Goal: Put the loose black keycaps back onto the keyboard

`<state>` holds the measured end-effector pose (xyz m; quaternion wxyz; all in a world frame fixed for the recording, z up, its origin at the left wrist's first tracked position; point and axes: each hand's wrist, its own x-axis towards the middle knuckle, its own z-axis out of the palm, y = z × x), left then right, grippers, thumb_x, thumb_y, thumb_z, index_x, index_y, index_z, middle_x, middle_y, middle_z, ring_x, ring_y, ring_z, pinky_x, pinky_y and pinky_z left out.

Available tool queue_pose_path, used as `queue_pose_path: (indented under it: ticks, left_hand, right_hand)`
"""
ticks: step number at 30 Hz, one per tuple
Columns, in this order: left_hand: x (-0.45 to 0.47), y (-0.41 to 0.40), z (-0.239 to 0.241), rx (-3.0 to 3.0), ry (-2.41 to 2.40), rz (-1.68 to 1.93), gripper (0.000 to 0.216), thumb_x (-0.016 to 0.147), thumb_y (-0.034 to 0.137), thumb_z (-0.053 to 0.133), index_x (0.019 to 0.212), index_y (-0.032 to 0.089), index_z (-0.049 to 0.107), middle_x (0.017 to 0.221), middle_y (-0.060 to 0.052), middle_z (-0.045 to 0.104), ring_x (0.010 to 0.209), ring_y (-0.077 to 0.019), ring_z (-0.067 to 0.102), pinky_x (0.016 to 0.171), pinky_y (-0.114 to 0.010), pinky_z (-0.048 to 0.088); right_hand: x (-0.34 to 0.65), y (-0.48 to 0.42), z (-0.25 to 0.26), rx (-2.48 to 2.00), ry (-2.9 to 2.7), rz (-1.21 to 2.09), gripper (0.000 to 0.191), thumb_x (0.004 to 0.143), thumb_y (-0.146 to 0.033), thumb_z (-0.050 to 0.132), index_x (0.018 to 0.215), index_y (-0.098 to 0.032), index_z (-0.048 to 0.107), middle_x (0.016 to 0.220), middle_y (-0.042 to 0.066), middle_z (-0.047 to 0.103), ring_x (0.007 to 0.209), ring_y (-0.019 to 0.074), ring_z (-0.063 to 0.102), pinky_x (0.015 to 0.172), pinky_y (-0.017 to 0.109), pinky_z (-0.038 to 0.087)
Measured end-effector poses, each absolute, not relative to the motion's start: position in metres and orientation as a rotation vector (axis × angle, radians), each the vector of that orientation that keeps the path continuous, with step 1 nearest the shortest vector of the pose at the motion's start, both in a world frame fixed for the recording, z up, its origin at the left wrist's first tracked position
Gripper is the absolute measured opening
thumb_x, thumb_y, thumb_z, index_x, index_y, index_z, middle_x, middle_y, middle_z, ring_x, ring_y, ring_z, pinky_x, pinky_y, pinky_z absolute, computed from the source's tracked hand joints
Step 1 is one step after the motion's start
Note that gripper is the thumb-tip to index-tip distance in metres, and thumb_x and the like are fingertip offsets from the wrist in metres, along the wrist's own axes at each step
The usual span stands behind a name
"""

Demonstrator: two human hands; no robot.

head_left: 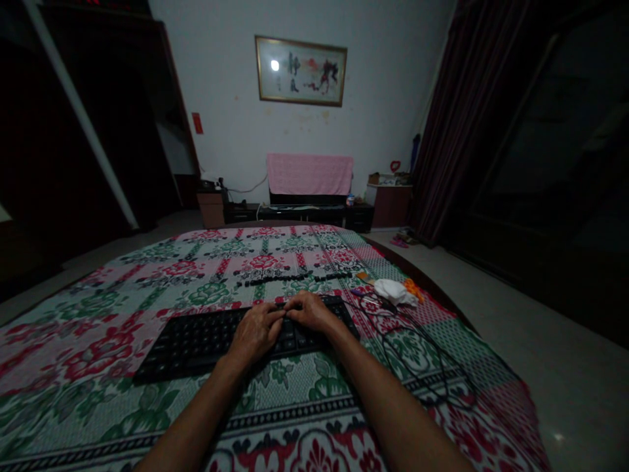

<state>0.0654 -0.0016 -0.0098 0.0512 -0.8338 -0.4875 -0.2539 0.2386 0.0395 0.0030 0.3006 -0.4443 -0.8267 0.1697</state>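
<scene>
A black keyboard (196, 341) lies at a slant on the flowered tablecloth in front of me. My left hand (258, 328) rests over its right half, fingers bent together and pointing at the upper key rows. My right hand (310, 311) meets it there, its fingers closed and fingertips down at the keys. Whatever is between the fingertips is too small or hidden to make out. Beyond the keyboard, several loose black keycaps (278, 280) lie in a line, with more keycaps (334, 276) continuing to the right.
Right of the keyboard, a black cable (432, 347) lies in loops. Near it are a crumpled white cloth or bag (393, 292) and something orange (414, 290). The patterned tablecloth (304, 387) covers the table, whose rounded edge (432, 282) shows at right. A low cabinet (314, 214) stands by the far wall.
</scene>
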Motion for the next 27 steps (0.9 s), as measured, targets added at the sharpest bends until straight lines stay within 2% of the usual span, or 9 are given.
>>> queue_pose_path:
  ticks: [6, 13, 27]
  left_hand:
    - [0.065, 0.000, -0.011, -2.533, -1.479, -0.764, 0.029, 0.083, 0.027, 0.042, 0.100, 0.024, 0.064, 0.104, -0.006, 0.060, 0.096, -0.0188, 0.054, 0.088, -0.035, 0.043]
    - [0.063, 0.003, -0.016, -2.523, -1.426, -0.788, 0.028, 0.083, 0.028, 0.042, 0.100, 0.023, 0.064, 0.104, -0.006, 0.060, 0.095, -0.0187, 0.054, 0.087, -0.036, 0.043]
    - [0.062, 0.004, -0.019, -2.501, -1.429, -0.800, 0.029, 0.083, 0.029, 0.042, 0.101, 0.022, 0.064, 0.104, -0.007, 0.060, 0.097, -0.0189, 0.054, 0.089, -0.035, 0.043]
  right_hand:
    - [0.240, 0.040, 0.004, -1.127, -2.231, 0.449, 0.020, 0.072, -0.018, 0.054, 0.085, -0.022, 0.070, 0.084, 0.001, 0.066, 0.084, 0.0148, 0.058, 0.076, 0.024, 0.042]
    - [0.241, 0.042, 0.002, -1.159, -2.188, 0.447, 0.016, 0.070, -0.021, 0.059, 0.082, -0.019, 0.070, 0.080, 0.002, 0.067, 0.079, 0.0137, 0.058, 0.073, 0.022, 0.042]
    - [0.241, 0.042, 0.002, -1.144, -2.180, 0.442, 0.016, 0.070, -0.019, 0.058, 0.081, -0.019, 0.070, 0.081, 0.001, 0.068, 0.078, 0.0128, 0.059, 0.072, 0.021, 0.043]
